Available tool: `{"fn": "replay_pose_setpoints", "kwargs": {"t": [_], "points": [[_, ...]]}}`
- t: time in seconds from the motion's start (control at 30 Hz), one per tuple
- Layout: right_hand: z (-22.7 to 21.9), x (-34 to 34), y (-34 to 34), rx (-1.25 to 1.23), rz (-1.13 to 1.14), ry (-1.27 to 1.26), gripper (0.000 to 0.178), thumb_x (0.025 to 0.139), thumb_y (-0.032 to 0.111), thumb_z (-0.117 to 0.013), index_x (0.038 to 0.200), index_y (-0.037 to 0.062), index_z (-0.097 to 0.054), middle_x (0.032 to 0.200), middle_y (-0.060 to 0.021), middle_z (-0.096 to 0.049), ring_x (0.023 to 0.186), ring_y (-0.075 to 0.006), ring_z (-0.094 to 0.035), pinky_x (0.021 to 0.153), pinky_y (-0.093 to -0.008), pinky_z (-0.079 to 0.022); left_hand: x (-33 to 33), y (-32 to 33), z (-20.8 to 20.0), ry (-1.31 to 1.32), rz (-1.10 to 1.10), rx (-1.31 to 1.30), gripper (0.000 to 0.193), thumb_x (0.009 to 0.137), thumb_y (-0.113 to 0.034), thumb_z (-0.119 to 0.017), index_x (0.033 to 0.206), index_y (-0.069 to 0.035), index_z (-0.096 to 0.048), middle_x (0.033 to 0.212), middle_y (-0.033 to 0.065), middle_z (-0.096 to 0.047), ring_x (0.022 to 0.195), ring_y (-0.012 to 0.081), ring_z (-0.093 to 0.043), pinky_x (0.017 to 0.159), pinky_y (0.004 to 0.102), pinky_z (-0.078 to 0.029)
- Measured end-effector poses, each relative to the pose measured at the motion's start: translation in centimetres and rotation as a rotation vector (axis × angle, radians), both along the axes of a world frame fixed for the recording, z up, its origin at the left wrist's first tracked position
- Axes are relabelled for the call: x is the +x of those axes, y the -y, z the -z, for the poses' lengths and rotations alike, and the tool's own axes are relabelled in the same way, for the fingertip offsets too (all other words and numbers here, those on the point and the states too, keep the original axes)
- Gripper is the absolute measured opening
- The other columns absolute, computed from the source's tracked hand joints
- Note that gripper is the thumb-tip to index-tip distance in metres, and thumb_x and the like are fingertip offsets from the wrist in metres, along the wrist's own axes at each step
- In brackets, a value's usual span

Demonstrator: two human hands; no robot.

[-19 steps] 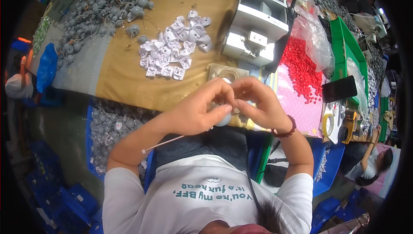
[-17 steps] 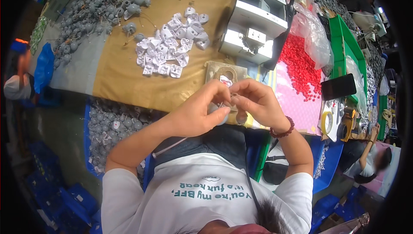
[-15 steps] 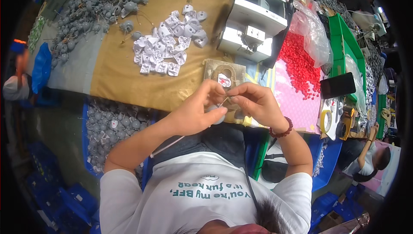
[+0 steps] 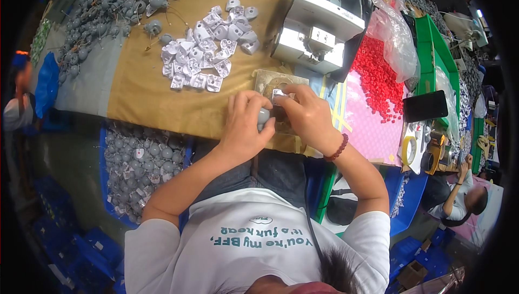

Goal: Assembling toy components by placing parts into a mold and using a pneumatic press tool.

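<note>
My left hand curls round a grey ball-shaped part near the table's front edge. Close beside it, my right hand has thumb and forefinger at a small white plastic housing. That housing is over the recess of a square metal fixture block, partly covered by my fingers. No wire shows between my hands now. Further off lies a pile of white plastic housings, and beyond it to the left a heap of grey ball-shaped parts with wires.
A white bench machine stands behind the block. Right of it are red small parts, a clear plastic bag, a black phone and yellow tape. A blue bin of grey parts sits below left. A co-worker sits far right.
Both hands have moved forward over the block. The thin wire they pinched is out of sight. My right fingers have come down onto the white housing, and my left hand has closed round the grey ball.
</note>
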State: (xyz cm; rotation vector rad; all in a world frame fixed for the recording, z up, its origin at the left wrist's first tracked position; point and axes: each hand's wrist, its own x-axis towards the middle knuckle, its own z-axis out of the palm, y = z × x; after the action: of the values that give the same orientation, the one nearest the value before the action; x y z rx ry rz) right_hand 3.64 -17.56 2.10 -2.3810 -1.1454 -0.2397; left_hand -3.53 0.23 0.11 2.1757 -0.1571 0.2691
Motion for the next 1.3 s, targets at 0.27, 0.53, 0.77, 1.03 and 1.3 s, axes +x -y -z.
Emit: {"fn": "replay_pose_setpoints", "kwargs": {"t": [0.27,0.53,0.77,1.03,1.3], "points": [[-0.2,-0.4,0.0,-0.137,-0.023,-0.001,0.032,0.072,0.009,-0.067,0.104,0.0076,-0.067,0.104,-0.006,-0.062,0.09,-0.0238,-0.061,0.067,-0.0337,-0.054,0.6,-0.1,-0.7,-0.005,0.045,0.01,0.03,0.076,0.0,-0.068,0.104,-0.004,-0.056,0.108,0.0138,-0.054,0.103,0.0339,-0.054,0.09,0.041,-0.044],[0.4,-1.1,1.4,-0.037,-0.074,0.003,0.045,0.074,0.0,-0.064,0.119,0.004,-0.065,0.117,-0.0129,-0.061,0.114,-0.0325,-0.056,0.093,-0.0421,-0.05,1.1,0.0,-0.2,0.23,0.069,0.534,0.045,0.076,-0.002,-0.066,0.121,-0.01,-0.063,0.121,0.0068,-0.059,0.116,0.029,-0.052,0.095,0.0438,-0.042],[-0.8,1.2,7.3,0.269,0.066,-0.462,0.042,0.081,-0.008,-0.063,0.122,0.0022,-0.058,0.133,-0.0188,-0.058,0.127,-0.0374,-0.053,0.104,-0.041,-0.044,1.6,-0.2,0.2,0.285,0.123,0.557,0.032,0.079,-0.007,-0.062,0.111,-0.007,-0.066,0.111,0.0073,-0.061,0.115,0.0258,-0.054,0.094,0.0422,-0.042],[3.1,-0.2,6.4,0.205,0.297,-0.324,0.035,0.079,-0.009,-0.066,0.11,0.0016,-0.055,0.116,-0.0182,-0.059,0.106,-0.0318,-0.061,0.092,-0.0386,-0.05,2.2,-0.3,0.1,0.218,0.202,0.491,0.037,0.075,-0.006,-0.069,0.112,-0.01,-0.067,0.111,0.0069,-0.062,0.116,0.0258,-0.057,0.095,0.0411,-0.043],[2.5,1.8,3.4,1.23,0.118,-1.193,0.033,0.083,-0.011,-0.067,0.113,0.0019,-0.059,0.116,-0.01,-0.06,0.11,-0.0231,-0.064,0.091,-0.0364,-0.055,2.4,-0.8,-0.2,0.213,0.237,0.471,0.038,0.073,-0.005,-0.07,0.11,-0.009,-0.068,0.112,0.0079,-0.062,0.115,0.0267,-0.057,0.094,0.0421,-0.045]]}}
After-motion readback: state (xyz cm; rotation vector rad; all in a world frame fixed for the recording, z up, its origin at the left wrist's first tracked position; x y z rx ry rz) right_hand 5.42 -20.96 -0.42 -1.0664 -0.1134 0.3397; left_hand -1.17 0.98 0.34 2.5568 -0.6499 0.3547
